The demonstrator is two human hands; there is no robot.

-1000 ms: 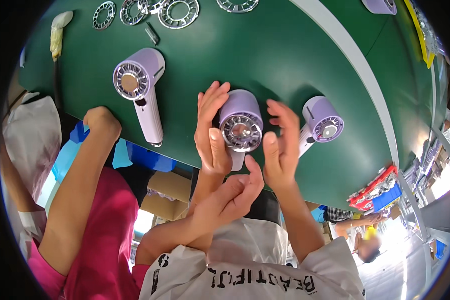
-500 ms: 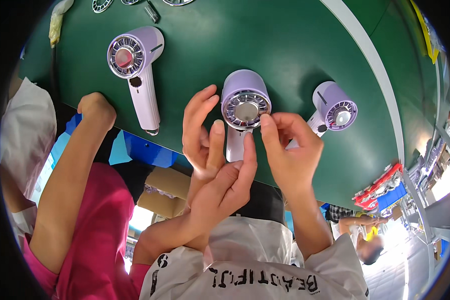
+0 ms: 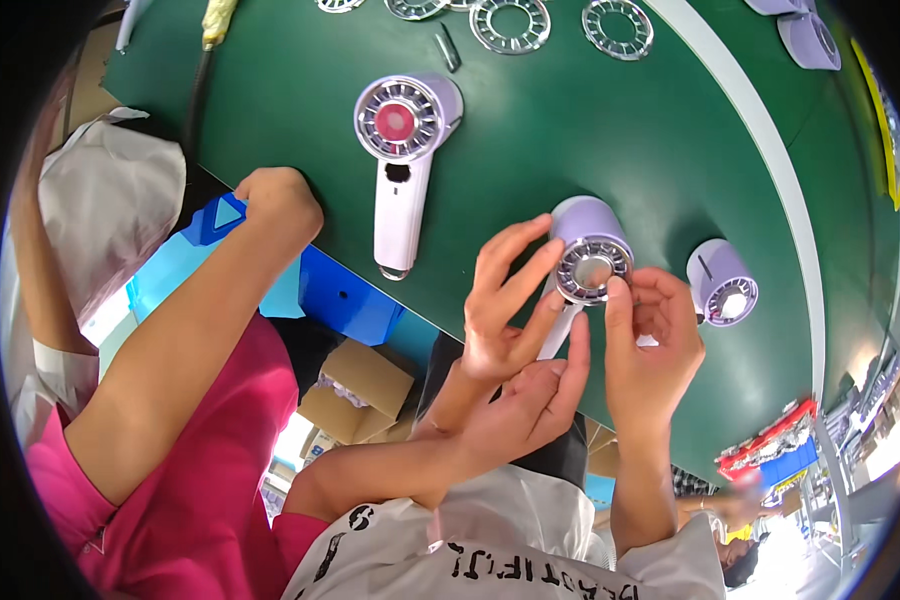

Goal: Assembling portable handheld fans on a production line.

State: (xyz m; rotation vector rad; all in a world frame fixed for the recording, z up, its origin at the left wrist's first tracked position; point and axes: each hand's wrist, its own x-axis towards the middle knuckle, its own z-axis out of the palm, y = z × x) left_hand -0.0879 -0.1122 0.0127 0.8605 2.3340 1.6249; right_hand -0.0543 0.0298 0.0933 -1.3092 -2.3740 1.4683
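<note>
A purple and white handheld fan (image 3: 585,219) lies on the green table, its silver slotted front ring (image 3: 610,258) facing me and a round plate at its centre. My left hand (image 3: 505,305) has its fingers spread along the fan's left side, the fingertips at the purple head. At the ring's lower right edge, my right hand (image 3: 660,335) has its thumb pressed and its other fingers curled. Just below the fan, a co-worker's hand (image 3: 545,395) in a pink sleeve points a finger up at it and crosses over my left forearm. Our hands partly hide the white handle.
Left of centre lies another fan (image 3: 402,205) with a pink-red disc; a third fan (image 3: 722,285) lies on the right. Silver slotted rings (image 3: 510,25) and a small dark cylinder (image 3: 447,48) are at the back. The co-worker's other hand (image 3: 280,205) rests at the table's left edge.
The view has shifted, so everything sits further right and lower, and more rings show at the back. My left fingers have come closer against the fan's head. My right hand stays at the ring.
</note>
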